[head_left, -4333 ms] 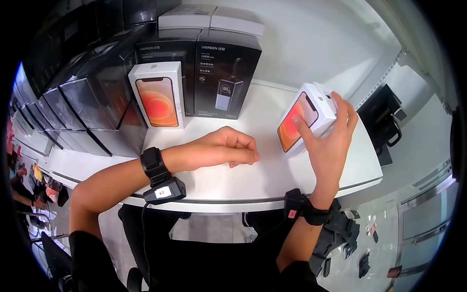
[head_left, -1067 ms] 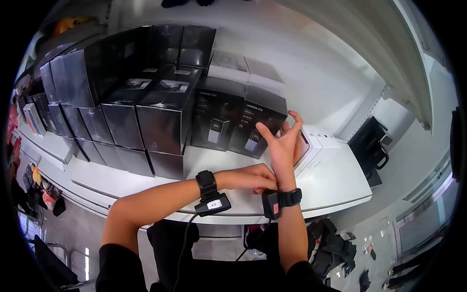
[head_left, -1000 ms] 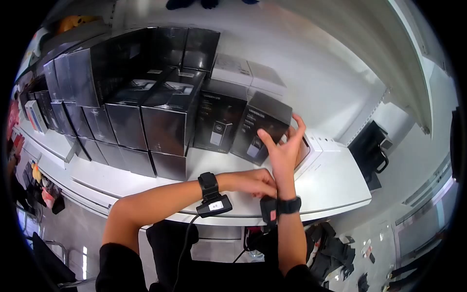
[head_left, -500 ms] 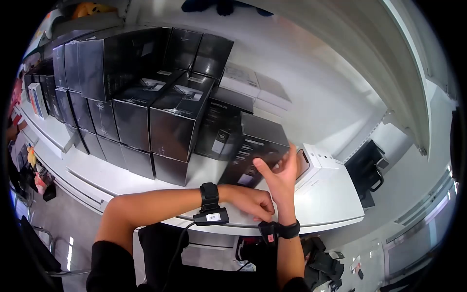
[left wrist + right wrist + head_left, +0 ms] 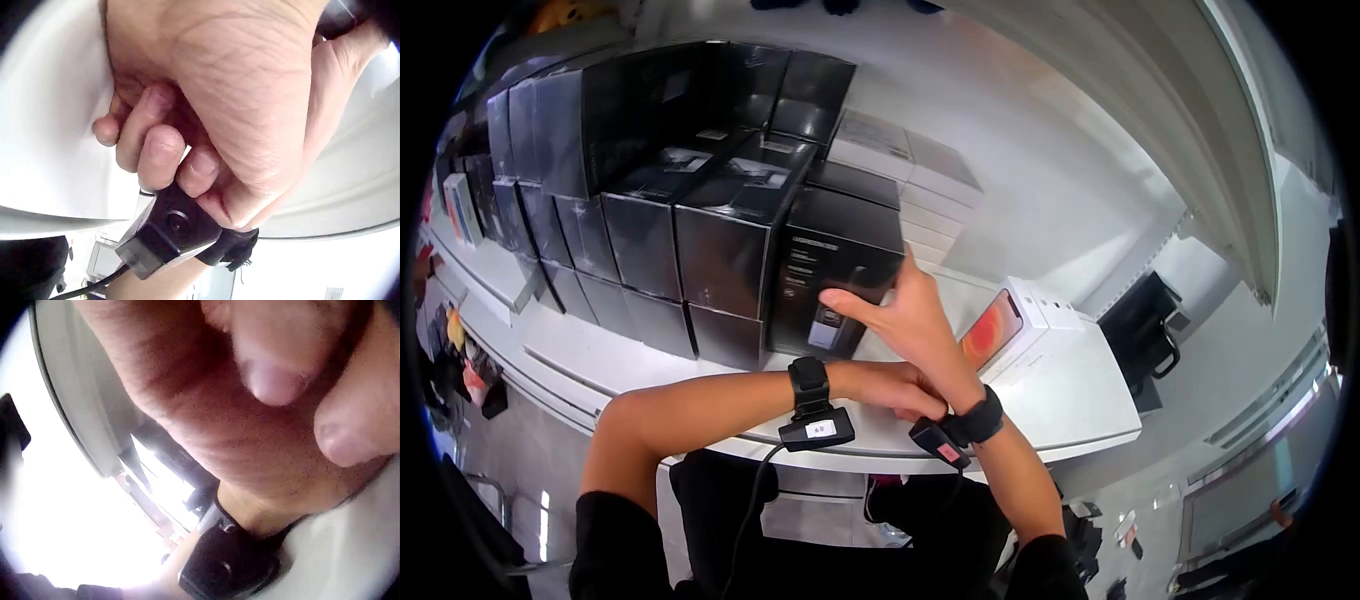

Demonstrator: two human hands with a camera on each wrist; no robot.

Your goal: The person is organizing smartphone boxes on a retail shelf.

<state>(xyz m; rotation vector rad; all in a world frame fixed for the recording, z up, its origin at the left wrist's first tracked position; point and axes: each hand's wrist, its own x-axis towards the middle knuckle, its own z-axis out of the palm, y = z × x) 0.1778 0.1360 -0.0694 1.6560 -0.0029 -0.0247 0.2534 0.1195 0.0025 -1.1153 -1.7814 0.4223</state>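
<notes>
In head view, my right hand [image 5: 910, 312] grasps the closed black box [image 5: 838, 255], with pale device print, standing on the worktop [image 5: 1065, 405]. In left wrist view, my left hand [image 5: 212, 106] is clenched, empty. Right wrist view shows only bent fingers [image 5: 275, 381].

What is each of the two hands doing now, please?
Left hand: idle and open, fingers loosely curled, nothing seen in it.
Right hand: closed on a black box, thumb on its front.
</notes>
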